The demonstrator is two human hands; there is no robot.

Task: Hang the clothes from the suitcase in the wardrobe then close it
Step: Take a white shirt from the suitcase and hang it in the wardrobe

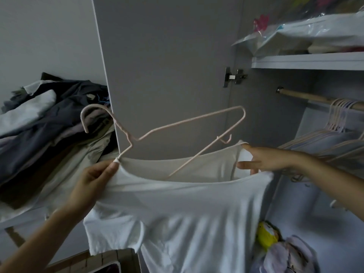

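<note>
Left hand (92, 180) pinches the white T-shirt (177, 209) at the collar, together with the lower end of the pink hanger (163, 131). Right hand (262, 160) holds the far side of the neckline, fingers hooked inside it, stretching it open. Shirt hangs below and between both grips, neck opening running left-right.

Hanger sits tilted: hook up and just above-left of the left grip, long axis slanting up toward the right hand. One arm already dips into the neck hole; the other end stands clear above the collar, nearer the right hand.

Likely next: right hand pulls the collar over that raised end.

Wardrobe rail (307, 97) lies beyond and above the right hand, with empty hangers (338, 119) on it. Clothes pile (49, 123) is out past the left hand.
</note>
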